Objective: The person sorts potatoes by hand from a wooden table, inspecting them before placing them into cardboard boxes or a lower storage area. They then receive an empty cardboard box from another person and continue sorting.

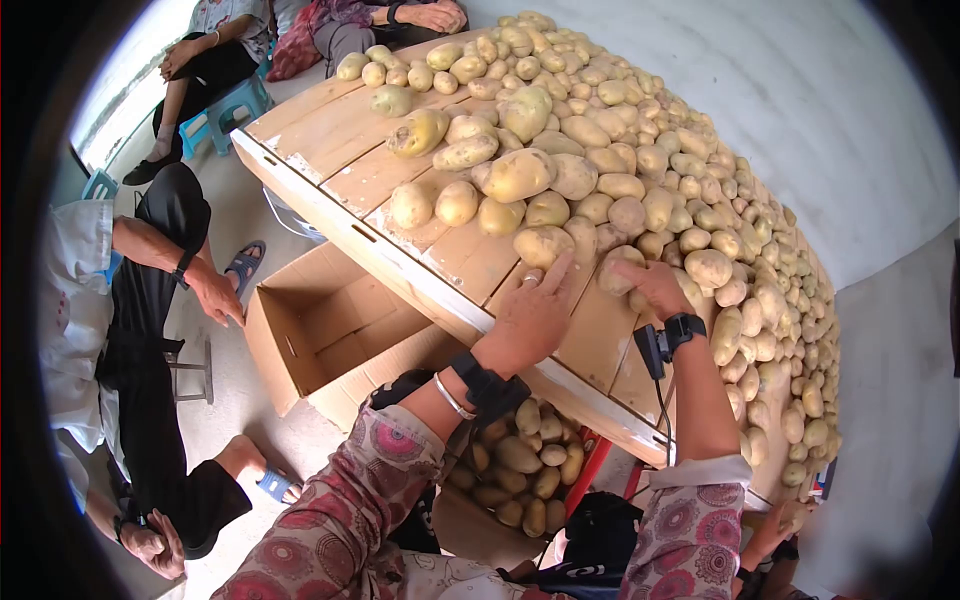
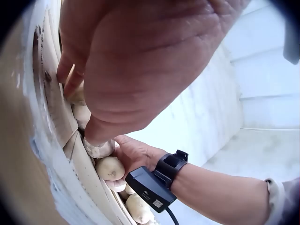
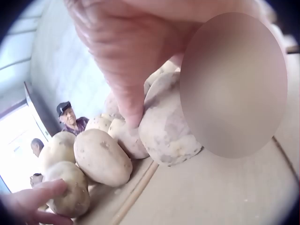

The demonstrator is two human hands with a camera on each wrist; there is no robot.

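My left hand reaches over the near edge of the wooden table, its extended fingers touching a rounded potato. In the right wrist view the left fingers lie against the potato. My right hand holds a pale, brown-patched potato between thumb and fingers, just right of the left hand. Close up in the right wrist view, the right thumb presses on the side of this potato. More potatoes sit between the two hands.
A large heap of potatoes covers the far and right parts of the plank table. An open cardboard box stands by its left edge. Below the edge is a container of potatoes. Seated people line the left side.
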